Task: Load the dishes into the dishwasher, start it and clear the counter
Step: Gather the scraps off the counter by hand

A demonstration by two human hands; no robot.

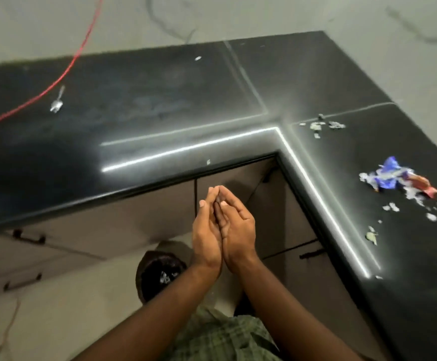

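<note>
My left hand [207, 230] and my right hand [238, 227] are pressed together palm to palm in front of me, below the inner corner of the black L-shaped counter [160, 118]. The fingers are nearly straight and I see nothing held between them. Directly beneath my hands a dark bin [157, 277] with a black liner stands on the floor, some shiny scraps inside. On the counter's right arm lies a crumpled blue and red wrapper [399, 178] with several torn foil and paper bits [321, 126] scattered around. A metal spoon [57, 102] lies at the counter's far left.
A red cable [79, 50] runs down the wall and across the counter's left part. Brown cabinet doors and drawers with dark handles [29, 237] sit below the counter. Pale tiled floor [55, 308] lies at the lower left.
</note>
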